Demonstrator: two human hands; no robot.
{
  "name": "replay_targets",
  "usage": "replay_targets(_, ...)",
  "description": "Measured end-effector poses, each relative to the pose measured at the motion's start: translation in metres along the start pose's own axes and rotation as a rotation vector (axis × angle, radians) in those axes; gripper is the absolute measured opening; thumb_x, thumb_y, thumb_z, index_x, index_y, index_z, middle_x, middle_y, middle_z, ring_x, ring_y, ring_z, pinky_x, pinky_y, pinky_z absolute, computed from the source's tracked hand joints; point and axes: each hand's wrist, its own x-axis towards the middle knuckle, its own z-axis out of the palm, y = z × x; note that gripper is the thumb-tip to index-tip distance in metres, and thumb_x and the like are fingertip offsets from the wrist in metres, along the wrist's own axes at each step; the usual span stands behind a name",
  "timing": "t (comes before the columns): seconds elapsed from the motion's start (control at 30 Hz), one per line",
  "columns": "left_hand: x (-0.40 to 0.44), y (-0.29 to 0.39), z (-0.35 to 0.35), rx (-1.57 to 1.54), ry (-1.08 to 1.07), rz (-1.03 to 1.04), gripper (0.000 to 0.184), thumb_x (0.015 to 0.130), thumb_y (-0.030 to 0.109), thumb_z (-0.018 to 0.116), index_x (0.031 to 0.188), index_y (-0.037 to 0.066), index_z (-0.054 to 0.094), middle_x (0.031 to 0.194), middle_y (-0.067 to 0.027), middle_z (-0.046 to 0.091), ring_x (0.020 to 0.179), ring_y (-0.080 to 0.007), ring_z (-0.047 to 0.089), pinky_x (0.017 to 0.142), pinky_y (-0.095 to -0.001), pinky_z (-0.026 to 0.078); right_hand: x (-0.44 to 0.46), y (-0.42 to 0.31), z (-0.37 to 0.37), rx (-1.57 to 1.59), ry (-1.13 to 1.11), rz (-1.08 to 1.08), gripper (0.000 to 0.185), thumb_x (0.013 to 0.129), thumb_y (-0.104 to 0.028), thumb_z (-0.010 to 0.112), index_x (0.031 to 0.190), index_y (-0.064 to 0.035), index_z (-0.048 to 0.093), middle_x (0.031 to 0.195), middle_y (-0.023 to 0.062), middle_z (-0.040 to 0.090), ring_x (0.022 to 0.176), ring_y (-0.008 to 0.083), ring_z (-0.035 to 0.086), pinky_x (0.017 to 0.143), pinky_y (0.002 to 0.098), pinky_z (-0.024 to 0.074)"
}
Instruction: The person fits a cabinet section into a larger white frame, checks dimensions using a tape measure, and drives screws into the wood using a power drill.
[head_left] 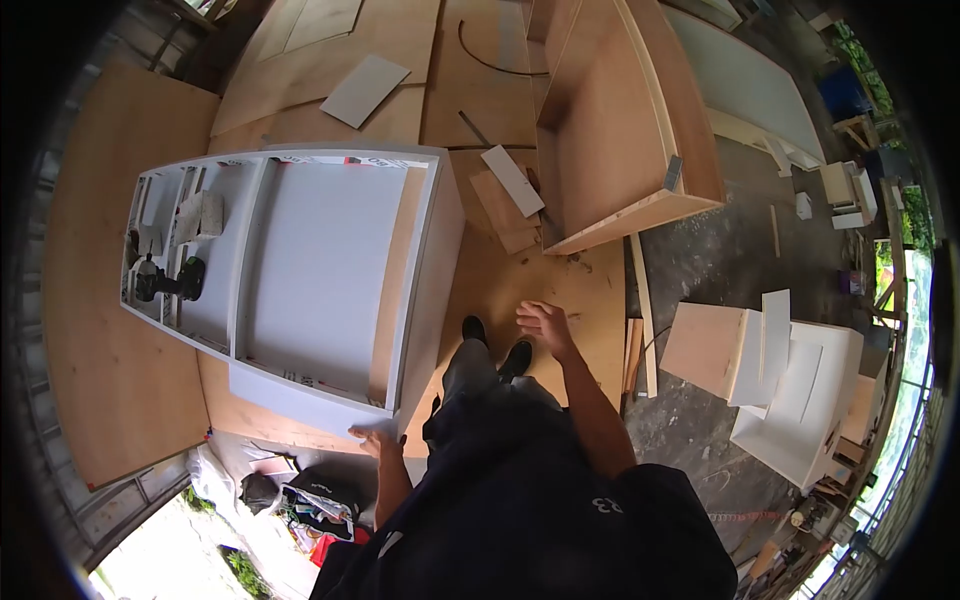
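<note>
Two bare hands show: the left hand [378, 442], fingers parted and slightly bent, is at the near right corner of the white cabinet [236, 265], though I cannot tell whether it touches or grips the edge; the right hand [543, 322] hangs over the plywood sheet [590, 285], fingers half open, nothing visible in them. The cabinet lies to the left, its long axis running left to right, the left hand nearer to it. The cabinet's left compartments hold a drill [188, 280] and a pale block [200, 216]; an open plywood box [620, 130] stands far right
</note>
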Motion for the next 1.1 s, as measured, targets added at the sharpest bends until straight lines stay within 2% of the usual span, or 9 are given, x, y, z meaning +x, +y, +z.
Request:
replay_targets(0.13, 0.02, -0.013, 0.008, -0.077, 0.065, 0.031, 0.104, 0.082, 0.083, 0.036, 0.149, 0.004, 0.021, 0.144, -0.0239, 0.04, 0.121, -0.0465, 0.05, 0.086, -0.0655, 0.048, 0.046, -0.038, 0.057, -0.067, -0.214, -0.029, 0.043, 0.096, -0.032, 0.058, 0.123, 0.0012, 0.06, 0.11, 0.0128, 0.068, 0.09, 0.0197, 0.069, 0.075, 0.0294, 0.0551)
replay_targets(0.2, 0.019, -0.01, 0.008, -0.022, 0.064, 0.065, 0.1, 0.084, 0.082, 0.034, 0.147, 0.003, 0.029, 0.14, -0.0225, 0.045, 0.119, -0.0425, 0.052, 0.089, -0.0582, 0.049, 0.072, -0.048, 0.072, -0.118, -0.287, -0.011, 0.042, 0.095, -0.032, 0.059, 0.123, 0.0006, 0.061, 0.11, 0.0121, 0.068, 0.09, 0.019, 0.069, 0.075, 0.0299, 0.0549)
replay_targets(0.3, 0.066, -0.043, 0.002, -0.018, 0.074, 0.359, 0.093, 0.088, 0.078, 0.032, 0.143, 0.002, 0.038, 0.135, -0.0211, 0.05, 0.117, -0.0372, 0.053, 0.094, -0.0495, 0.047, 0.105, -0.06, 0.075, -0.241, -0.25, 0.091, 0.043, 0.093, -0.031, 0.063, 0.121, 0.0017, 0.062, 0.108, 0.0133, 0.07, 0.087, 0.0206, 0.07, 0.074, 0.0309, 0.0552)
replay_targets(0.53, 0.001, -0.002, 0.007, 0.071, 0.115, 0.238, 0.086, 0.095, 0.069, 0.034, 0.139, -0.005, 0.042, 0.131, -0.0219, 0.053, 0.117, -0.034, 0.053, 0.102, -0.0434, 0.041, 0.175, -0.11, 0.067, -0.215, -0.102, 0.073, 0.043, 0.089, -0.029, 0.066, 0.116, 0.0039, 0.061, 0.103, 0.0159, 0.069, 0.085, 0.024, 0.07, 0.074, 0.0336, 0.0569)
replay_targets(0.73, 0.079, -0.057, 0.0, -0.073, 0.091, 0.298, 0.084, 0.096, 0.066, 0.036, 0.138, -0.006, 0.042, 0.133, -0.0224, 0.051, 0.121, -0.0331, 0.049, 0.105, -0.04, 0.037, 0.231, -0.166, 0.097, -0.234, -0.064, 0.037, 0.036, 0.091, -0.03, 0.062, 0.111, 0.0003, 0.063, 0.098, 0.0107, 0.068, 0.082, 0.02, 0.067, 0.073, 0.0311, 0.0549)
replay_targets(0.83, 0.031, -0.026, 0.006, 0.059, 0.183, 0.33, 0.081, 0.097, 0.064, 0.037, 0.138, -0.005, 0.043, 0.132, -0.0216, 0.053, 0.12, -0.0317, 0.05, 0.104, -0.0395, 0.038, 0.253, -0.188, 0.123, -0.227, 0.033, -0.097, 0.044, 0.094, -0.036, 0.057, 0.123, -0.0025, 0.06, 0.115, 0.0094, 0.064, 0.106, 0.0189, 0.06, 0.087, 0.0324, 0.0477)
replay_targets(0.97, 0.034, -0.032, 0.008, -0.076, 0.161, 0.337, 0.074, 0.097, 0.061, 0.04, 0.138, -0.001, 0.045, 0.129, -0.0187, 0.055, 0.115, -0.028, 0.053, 0.1, -0.0398, 0.041, 0.32, -0.148, 0.137, -0.317, -0.109, -0.245, 0.054, 0.096, -0.045, 0.052, 0.132, -0.0045, 0.054, 0.132, 0.0104, 0.055, 0.122, 0.0219, 0.049, 0.098, 0.0373, 0.0426)
replay_targets(1.07, 0.049, -0.051, 0.004, -0.191, 0.151, 0.319, 0.073, 0.097, 0.06, 0.044, 0.135, -0.002, 0.048, 0.123, -0.016, 0.058, 0.111, -0.0258, 0.055, 0.096, -0.0392, 0.043, 0.291, -0.162, 0.136, -0.05, -0.179, -0.019, 0.063, 0.095, -0.053, 0.048, 0.141, -0.0101, 0.044, 0.141, 0.0087, 0.048, 0.13, 0.0247, 0.042, 0.103, 0.0422, 0.0384)
replay_targets(1.1, 0.05, -0.048, 0.003, -0.3, 0.035, 0.324, 0.071, 0.096, 0.059, 0.048, 0.131, -0.003, 0.05, 0.114, -0.0128, 0.061, 0.106, -0.0226, 0.057, 0.093, -0.0363, 0.045, 0.267, -0.185, 0.145, 0.022, -0.131, 0.028, 0.065, 0.095, -0.056, 0.047, 0.137, -0.0066, 0.046, 0.137, 0.0102, 0.05, 0.122, 0.026, 0.049, 0.097, 0.0419, 0.0438)
